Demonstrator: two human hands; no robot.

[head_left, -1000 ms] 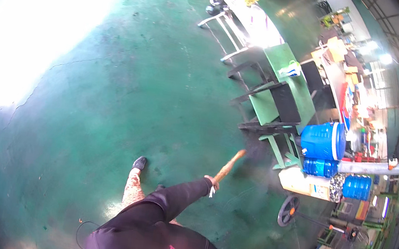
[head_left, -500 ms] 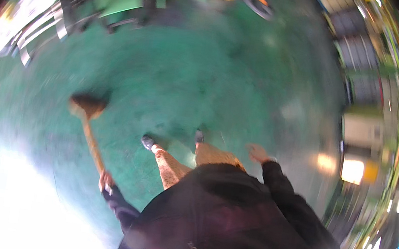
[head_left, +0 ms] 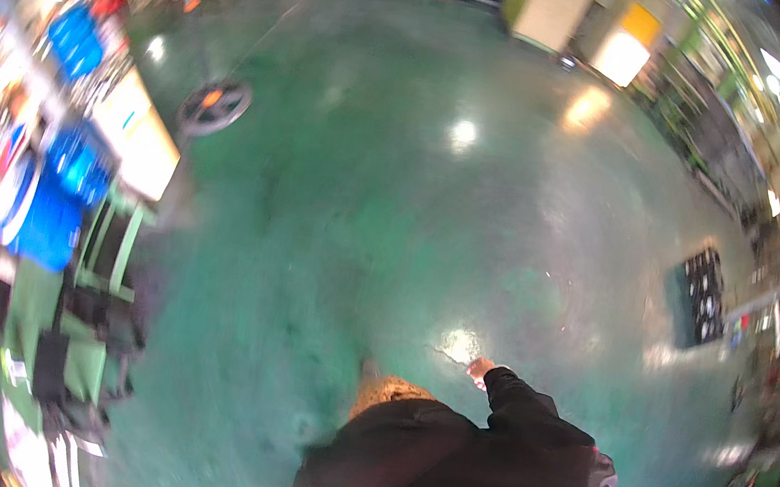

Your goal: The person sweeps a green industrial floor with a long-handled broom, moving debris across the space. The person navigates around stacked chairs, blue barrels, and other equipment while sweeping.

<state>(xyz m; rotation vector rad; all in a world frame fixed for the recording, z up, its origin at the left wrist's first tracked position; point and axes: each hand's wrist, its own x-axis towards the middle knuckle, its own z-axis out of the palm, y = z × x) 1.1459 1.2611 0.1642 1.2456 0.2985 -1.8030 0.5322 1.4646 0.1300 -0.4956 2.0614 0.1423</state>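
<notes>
Right hand [head_left: 480, 368] outstretched, empty, above green floor [head_left: 395, 205]

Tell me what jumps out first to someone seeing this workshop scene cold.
The glossy green floor fills most of the view, dotted with lamp glare. At the lower middle, the person's dark-sleeved right hand reaches out beside a bright patch on the floor; the left hand is out of sight. Along the left edge, blue drums stand by green metal frames.
</notes>
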